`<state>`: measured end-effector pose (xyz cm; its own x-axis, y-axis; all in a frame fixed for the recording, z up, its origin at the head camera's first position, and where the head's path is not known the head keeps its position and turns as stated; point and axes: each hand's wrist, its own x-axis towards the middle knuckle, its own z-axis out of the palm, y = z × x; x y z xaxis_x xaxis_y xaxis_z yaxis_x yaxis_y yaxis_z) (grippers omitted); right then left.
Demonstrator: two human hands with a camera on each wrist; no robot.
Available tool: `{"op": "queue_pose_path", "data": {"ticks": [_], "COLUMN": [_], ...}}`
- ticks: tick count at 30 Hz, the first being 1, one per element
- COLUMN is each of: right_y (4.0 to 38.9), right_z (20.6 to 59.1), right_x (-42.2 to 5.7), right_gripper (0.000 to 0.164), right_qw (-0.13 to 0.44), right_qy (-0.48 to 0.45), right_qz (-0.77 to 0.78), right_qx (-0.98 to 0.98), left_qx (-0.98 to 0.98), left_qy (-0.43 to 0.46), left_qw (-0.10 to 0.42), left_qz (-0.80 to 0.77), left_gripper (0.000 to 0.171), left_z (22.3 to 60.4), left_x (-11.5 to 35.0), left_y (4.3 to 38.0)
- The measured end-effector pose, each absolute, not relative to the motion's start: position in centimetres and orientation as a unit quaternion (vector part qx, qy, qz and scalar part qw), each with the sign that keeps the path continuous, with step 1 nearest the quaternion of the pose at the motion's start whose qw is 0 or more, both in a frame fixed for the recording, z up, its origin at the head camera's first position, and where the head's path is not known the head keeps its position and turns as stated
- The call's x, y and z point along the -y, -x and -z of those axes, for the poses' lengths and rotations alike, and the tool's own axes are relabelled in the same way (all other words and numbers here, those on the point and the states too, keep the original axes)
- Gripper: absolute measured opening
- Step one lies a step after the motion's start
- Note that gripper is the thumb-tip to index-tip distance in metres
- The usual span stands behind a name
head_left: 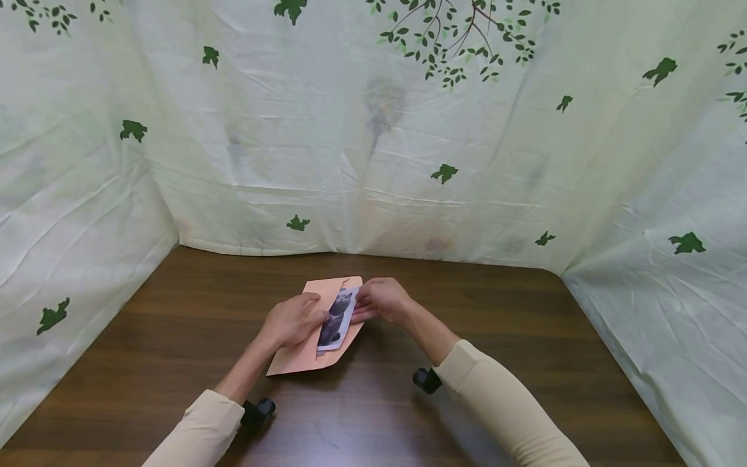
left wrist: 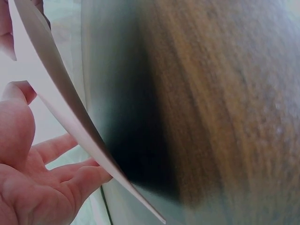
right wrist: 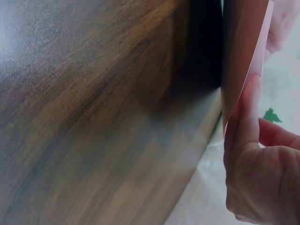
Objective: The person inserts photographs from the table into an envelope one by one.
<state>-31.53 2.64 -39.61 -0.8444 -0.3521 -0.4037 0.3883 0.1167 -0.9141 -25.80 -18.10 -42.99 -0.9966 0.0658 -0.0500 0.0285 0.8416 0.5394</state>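
A salmon-pink envelope [head_left: 294, 353] is held tilted above the table, its flap side toward the right. Partly inside it lies a white-edged card [head_left: 338, 318] with a grey picture that looks like cats. My left hand [head_left: 296, 321] grips the envelope's left part, thumb on the front near the card and fingers behind, as the left wrist view shows the hand [left wrist: 51, 183] at the paper. With its fingertips at the card's right edge, my right hand [head_left: 382, 301] pinches the card. In the right wrist view the right hand [right wrist: 262, 168] reaches along the envelope's edge [right wrist: 241, 61].
Beneath both hands is a dark brown wooden table [head_left: 490, 305]. A white curtain [head_left: 280, 149] with green leaf prints hangs behind it and along both sides. Dark wrist devices [head_left: 427, 381] sit under both forearms, which wear cream sleeves [head_left: 502, 402].
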Motion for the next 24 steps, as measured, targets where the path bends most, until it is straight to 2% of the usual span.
{"op": "queue_pose_path", "data": {"ticks": [12,24], "right_y": [31.6,31.5], "right_z": [40.2,40.2], "right_x": [-1.5,-0.9], "right_gripper": [0.029,0.027], "right_qw": [0.287,0.286], "right_qy": [-0.02,-0.032], "right_qz": [0.656,0.657], "right_qx": [-0.698,-0.697], "left_qx": [-0.96,-0.957], "left_qy": [-0.028,-0.015], "left_qw": [0.035,0.055], "left_qz": [-0.277,-0.283], "left_gripper": [0.058,0.058], "left_z": [42.9,42.6], "left_x": [18.0,17.8], "left_y": [25.9,25.8]}}
